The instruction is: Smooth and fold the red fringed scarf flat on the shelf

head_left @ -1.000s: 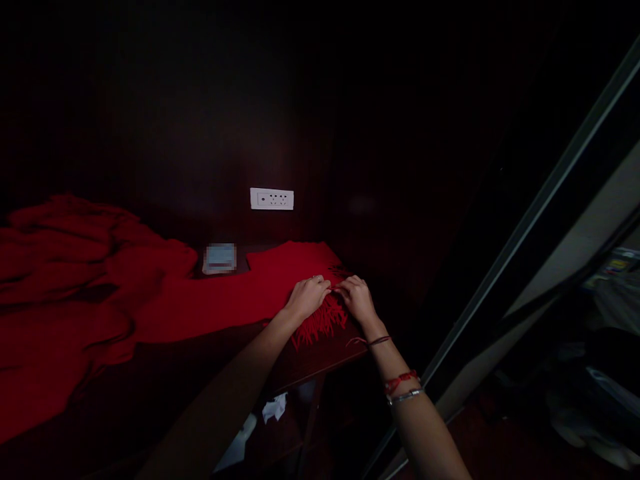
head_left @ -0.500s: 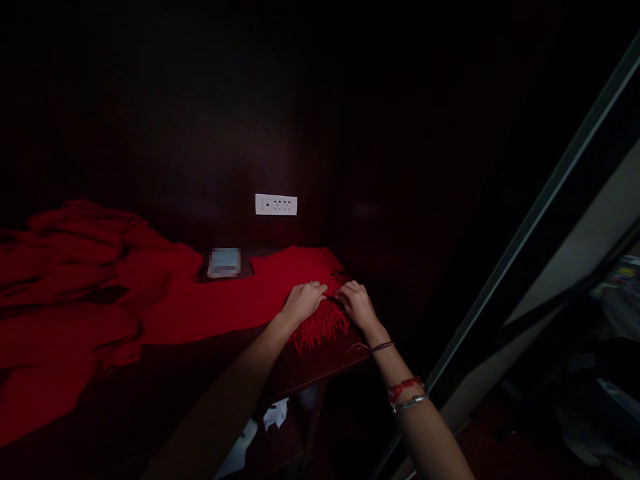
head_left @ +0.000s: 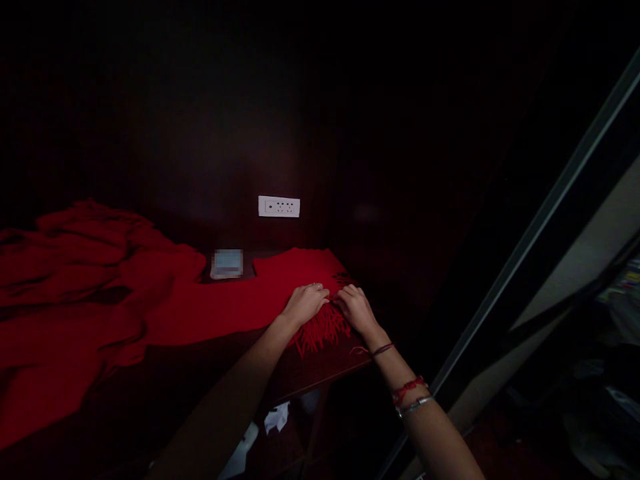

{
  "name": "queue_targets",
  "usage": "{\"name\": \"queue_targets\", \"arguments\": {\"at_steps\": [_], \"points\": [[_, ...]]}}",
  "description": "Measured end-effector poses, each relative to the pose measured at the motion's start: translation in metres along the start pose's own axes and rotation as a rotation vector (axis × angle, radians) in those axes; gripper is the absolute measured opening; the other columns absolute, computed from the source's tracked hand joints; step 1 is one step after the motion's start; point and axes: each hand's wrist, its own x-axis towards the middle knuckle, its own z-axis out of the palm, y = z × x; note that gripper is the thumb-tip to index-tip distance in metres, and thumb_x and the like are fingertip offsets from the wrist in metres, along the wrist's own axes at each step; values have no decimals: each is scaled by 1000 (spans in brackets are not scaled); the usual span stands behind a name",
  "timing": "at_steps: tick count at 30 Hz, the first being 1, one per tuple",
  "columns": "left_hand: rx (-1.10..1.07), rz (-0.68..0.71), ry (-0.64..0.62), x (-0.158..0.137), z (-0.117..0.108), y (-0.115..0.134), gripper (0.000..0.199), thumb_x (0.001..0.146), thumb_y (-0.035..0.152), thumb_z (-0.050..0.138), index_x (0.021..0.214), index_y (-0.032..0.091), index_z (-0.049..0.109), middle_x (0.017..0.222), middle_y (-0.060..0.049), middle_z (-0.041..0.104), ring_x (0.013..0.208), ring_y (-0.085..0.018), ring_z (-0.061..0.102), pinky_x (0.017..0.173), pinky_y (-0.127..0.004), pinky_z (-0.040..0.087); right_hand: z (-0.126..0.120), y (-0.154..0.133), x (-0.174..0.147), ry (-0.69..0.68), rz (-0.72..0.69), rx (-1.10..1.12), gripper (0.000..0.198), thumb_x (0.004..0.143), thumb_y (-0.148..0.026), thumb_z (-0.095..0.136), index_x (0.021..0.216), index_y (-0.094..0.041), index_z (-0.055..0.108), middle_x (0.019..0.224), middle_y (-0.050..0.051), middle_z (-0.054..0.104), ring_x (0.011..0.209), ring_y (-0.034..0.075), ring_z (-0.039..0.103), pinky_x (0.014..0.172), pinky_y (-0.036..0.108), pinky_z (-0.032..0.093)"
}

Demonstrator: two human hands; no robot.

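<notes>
A red scarf [head_left: 200,308] with fringed ends lies along a dark wooden surface [head_left: 300,373], its right end folded over. My left hand [head_left: 306,303] rests on that end, with thumb and fingers pinched on the edge above the fringe [head_left: 320,332]. Close beside it, my right hand [head_left: 354,307] pinches the fringe edge too, its fingertips almost meeting the left ones. The exact strands between the fingers are too small to make out. More red cloth [head_left: 90,267] is heaped in loose folds at the left.
A small pale blue item [head_left: 227,263], blurred out, lies behind the scarf. On the dark back wall is a white power socket [head_left: 279,207]. Crumpled white paper [head_left: 277,418] sits on a shelf below. A metal-edged door frame [head_left: 530,233] slants along the right side.
The view has shifted slightly, so everything sits a little further right. Both hands keep their pinch at the fringe, with only tiny finger movement.
</notes>
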Motion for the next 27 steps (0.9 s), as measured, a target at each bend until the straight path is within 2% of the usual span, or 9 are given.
{"name": "queue_targets", "arguments": {"at_steps": [6, 11, 16, 19, 21, 23, 25, 27], "points": [[-65, 33, -50, -4, -10, -7, 18, 82, 29, 41, 90, 20, 55, 94, -4, 56, 86, -16, 52, 75, -24, 40, -2, 2, 0, 27, 54, -1, 17, 82, -18, 41, 77, -18, 57, 74, 4, 55, 75, 16, 45, 66, 27, 29], [-96, 106, -85, -8, -8, -12, 16, 79, 27, 44, 89, 20, 56, 92, -3, 56, 85, -16, 52, 74, -24, 41, -1, 0, -1, -37, 31, 70, 14, 81, -20, 43, 79, -18, 57, 79, 4, 57, 78, 16, 46, 67, 27, 31], [-122, 113, -138, -9, -10, -15, 21, 78, 25, 45, 95, 21, 57, 99, -5, 54, 93, -17, 50, 79, -26, 39, 3, 9, -1, 27, 79, 346, 17, 80, -23, 44, 88, -18, 57, 89, 5, 58, 87, 16, 49, 76, 29, 36], [-172, 105, -305, -9, -19, -17, 27, 77, 26, 48, 102, 23, 55, 110, -6, 51, 104, -18, 45, 87, -28, 34, 0, 19, 14, 36, 188, 515, 25, 82, -20, 34, 92, -18, 57, 95, 6, 58, 91, 15, 51, 80, 30, 38], [-206, 41, -468, -10, -26, -16, 35, 76, 29, 48, 111, 24, 49, 122, -7, 43, 112, -19, 38, 92, -31, 30, -4, 24, 31, -71, 218, 519, 26, 81, -22, 37, 100, -19, 55, 100, 6, 57, 93, 15, 51, 82, 31, 38], [-239, -56, -609, -11, -31, -11, 45, 76, 33, 48, 119, 25, 41, 131, -9, 30, 119, -23, 28, 94, -37, 26, -3, 24, 48, -256, 150, 431, 37, 77, -30, 47, 112, -19, 49, 111, 9, 52, 102, 18, 47, 87, 34, 35], [-271, -142, -675, -14, -34, -5, 54, 73, 39, 50, 124, 27, 33, 135, -9, 19, 122, -27, 19, 94, -46, 23, 3, 23, 61, -464, 53, 299, 60, 70, -43, 52, 124, -21, 36, 127, 10, 37, 116, 24, 32, 93, 42, 26], [-293, -194, -684, -17, -36, 0, 62, 69, 45, 52, 125, 29, 31, 136, -8, 12, 123, -31, 12, 91, -54, 19, 13, 21, 69, -621, -16, 182, 70, 70, -55, 47, 129, -25, 23, 135, 8, 21, 123, 28, 13, 95, 52, 15]]}}
